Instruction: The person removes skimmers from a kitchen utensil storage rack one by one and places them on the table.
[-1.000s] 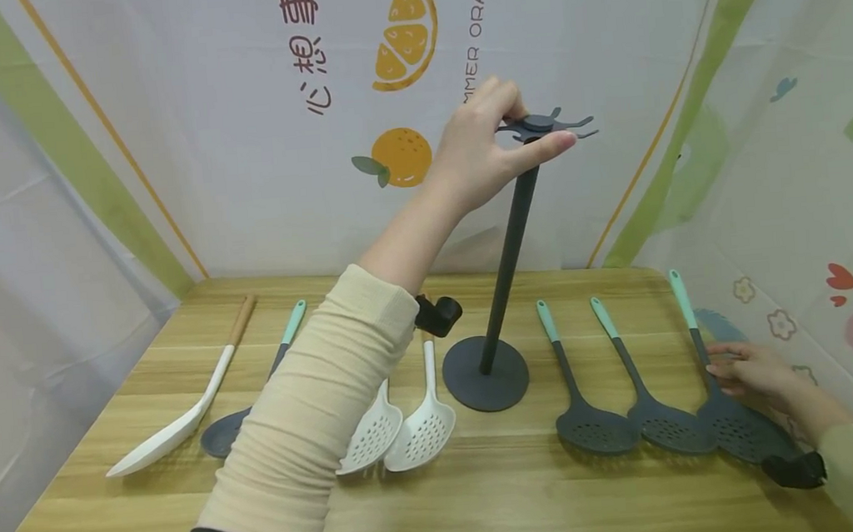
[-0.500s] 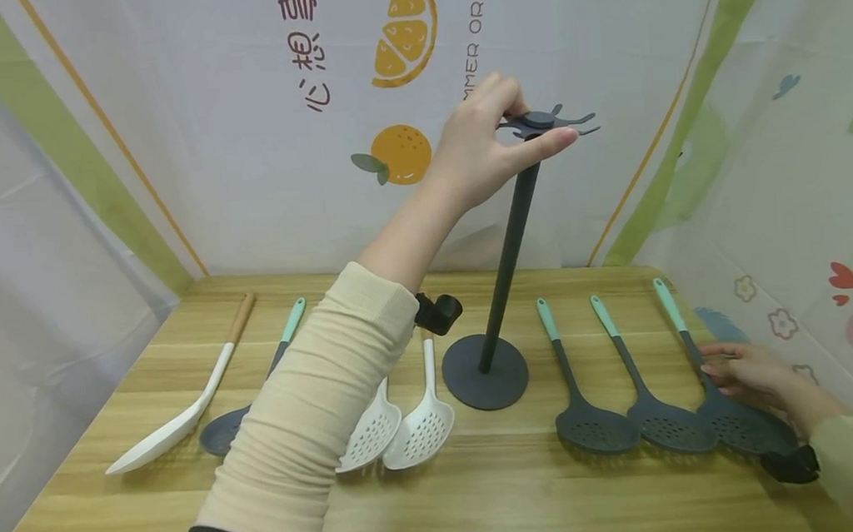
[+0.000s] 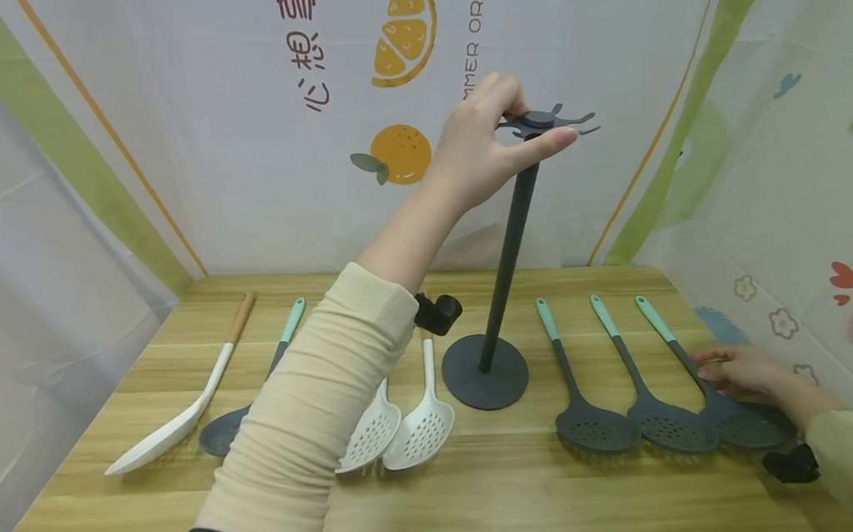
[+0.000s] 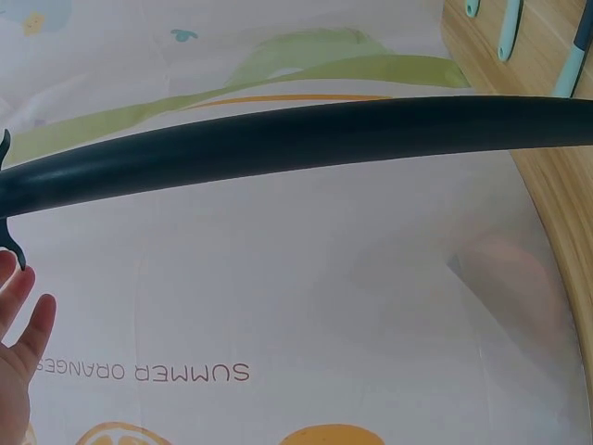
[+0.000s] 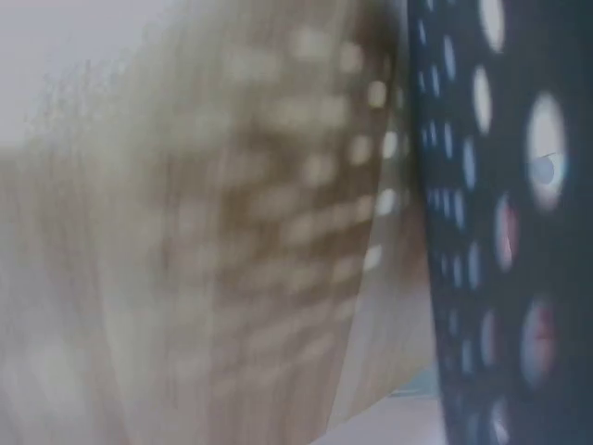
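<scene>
In the head view my left hand (image 3: 479, 149) grips the hooked top of a dark utensil stand (image 3: 513, 251) between thumb and fingers. The stand leans slightly in this view, its round base on the table. My right hand (image 3: 745, 376) holds the shaft of a dark skimmer (image 3: 747, 426) with a mint handle, rightmost on the table; its underside fingers are hidden. In the right wrist view that skimmer's perforated head (image 5: 463, 269) fills the right side, close and blurred. The left wrist view shows the stand's pole (image 4: 296, 139) and some left fingertips (image 4: 39, 320) near a hook.
Two more mint-handled dark skimmers (image 3: 597, 429) (image 3: 672, 426) lie just left of the held one. Left of the stand lie white skimmers (image 3: 421, 438), a dark utensil (image 3: 221, 432) and a white wooden-handled utensil (image 3: 183, 423). Printed curtains (image 3: 255, 188) hang behind the wooden table (image 3: 527, 492).
The right hand has turned the rightmost skimmer so that its handle end swings left and toward me. That hand has shifted slightly left; the left hand and stand stay nearly still.
</scene>
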Tool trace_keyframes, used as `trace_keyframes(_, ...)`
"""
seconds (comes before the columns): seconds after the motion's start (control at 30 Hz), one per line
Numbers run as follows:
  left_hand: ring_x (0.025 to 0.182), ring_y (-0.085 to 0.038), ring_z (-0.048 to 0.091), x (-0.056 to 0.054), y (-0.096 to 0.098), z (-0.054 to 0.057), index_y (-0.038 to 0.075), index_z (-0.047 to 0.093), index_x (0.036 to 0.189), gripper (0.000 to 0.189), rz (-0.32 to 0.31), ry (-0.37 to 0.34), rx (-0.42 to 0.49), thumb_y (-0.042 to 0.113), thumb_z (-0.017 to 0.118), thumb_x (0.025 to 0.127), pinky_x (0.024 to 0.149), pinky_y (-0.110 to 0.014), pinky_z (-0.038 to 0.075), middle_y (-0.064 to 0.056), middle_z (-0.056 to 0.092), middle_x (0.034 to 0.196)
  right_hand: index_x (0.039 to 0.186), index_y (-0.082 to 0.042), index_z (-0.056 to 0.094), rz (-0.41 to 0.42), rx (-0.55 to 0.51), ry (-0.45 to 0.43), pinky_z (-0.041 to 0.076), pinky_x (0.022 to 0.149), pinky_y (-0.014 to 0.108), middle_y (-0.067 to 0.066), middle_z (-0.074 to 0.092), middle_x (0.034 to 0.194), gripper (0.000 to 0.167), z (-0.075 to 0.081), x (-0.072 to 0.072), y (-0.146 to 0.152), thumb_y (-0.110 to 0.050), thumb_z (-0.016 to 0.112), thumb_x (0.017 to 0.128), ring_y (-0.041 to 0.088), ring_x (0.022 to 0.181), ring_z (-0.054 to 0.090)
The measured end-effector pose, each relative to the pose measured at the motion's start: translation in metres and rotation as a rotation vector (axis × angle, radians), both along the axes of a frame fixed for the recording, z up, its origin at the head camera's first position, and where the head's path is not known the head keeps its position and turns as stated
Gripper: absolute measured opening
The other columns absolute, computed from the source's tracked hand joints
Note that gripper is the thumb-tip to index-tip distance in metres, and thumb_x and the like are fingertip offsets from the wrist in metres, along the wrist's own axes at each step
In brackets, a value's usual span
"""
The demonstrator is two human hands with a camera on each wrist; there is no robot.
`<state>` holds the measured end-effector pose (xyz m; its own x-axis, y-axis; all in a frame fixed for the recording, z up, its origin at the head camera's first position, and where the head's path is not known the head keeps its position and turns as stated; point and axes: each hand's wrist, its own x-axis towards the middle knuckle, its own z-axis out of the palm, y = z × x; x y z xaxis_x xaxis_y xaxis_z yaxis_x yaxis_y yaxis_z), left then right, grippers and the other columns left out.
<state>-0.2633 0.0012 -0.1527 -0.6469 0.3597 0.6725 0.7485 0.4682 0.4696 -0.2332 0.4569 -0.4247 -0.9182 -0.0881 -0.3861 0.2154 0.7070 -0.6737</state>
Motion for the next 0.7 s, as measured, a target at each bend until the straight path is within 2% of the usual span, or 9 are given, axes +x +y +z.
trace_keyframes(0.3,0.083,-0.01,0.039,0.0002,0.0001,0.0001,0.01,0.042,0.086,0.05,0.0,-0.005,0.002,0.05,0.071,0.082,0.07,-0.021,0.033,-0.001,0.037,0.091,0.133,0.015,0.041,-0.012,0.021,0.036,0.054,0.076,0.042,0.038,0.044,0.127,0.048,0.0033,0.0,-0.0035,-0.011,0.056,0.096,0.027,0.094,0.062)
trace_keyframes(0.5,0.084,-0.01,0.039,0.0011,0.0003,0.0,0.012,0.039,0.085,0.049,-0.005,-0.01,0.008,0.05,0.071,0.082,0.07,-0.021,0.033,0.0,0.037,0.091,0.131,0.017,0.04,-0.04,0.002,0.024,0.053,0.078,0.043,0.039,0.042,0.127,0.048,0.0038,-0.0007,-0.0056,-0.008,0.058,0.094,0.028,0.096,0.061)
trace_keyframes(0.7,0.085,-0.01,0.04,0.0019,-0.0004,0.0005,0.011,0.04,0.085,0.05,-0.012,-0.01,0.005,0.05,0.071,0.082,0.071,-0.021,0.033,0.0,0.037,0.092,0.125,0.019,0.044,-0.072,-0.005,0.014,0.053,0.076,0.042,0.026,0.06,0.106,0.044,0.0035,-0.0013,-0.007,-0.006,0.06,0.092,0.026,0.088,0.063)
